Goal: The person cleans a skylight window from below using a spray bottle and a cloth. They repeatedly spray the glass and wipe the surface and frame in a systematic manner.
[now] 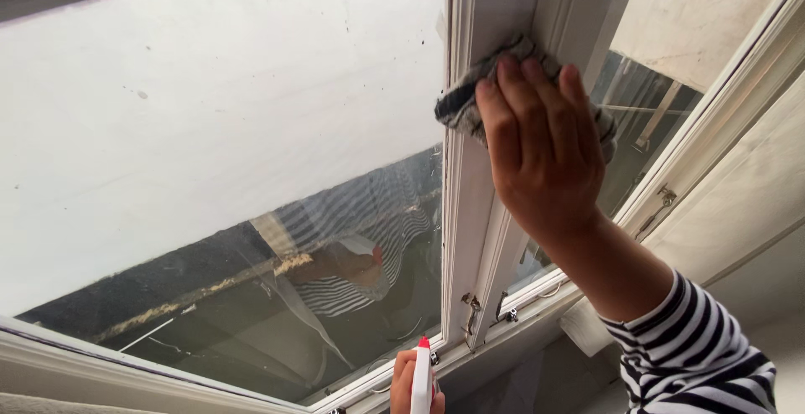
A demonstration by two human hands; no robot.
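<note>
Left of the frame (470, 213), the pane (210, 129) looks specked and unwiped. Below the frame, the left hand (407, 385) grips a spray bottle (422, 376); the right hand (545, 150) presses a cloth (461, 104) flat against the frame's upper part.

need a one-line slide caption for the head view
Right hand presses a grey cloth against the white window frame; left hand holds a spray bottle below.
</note>
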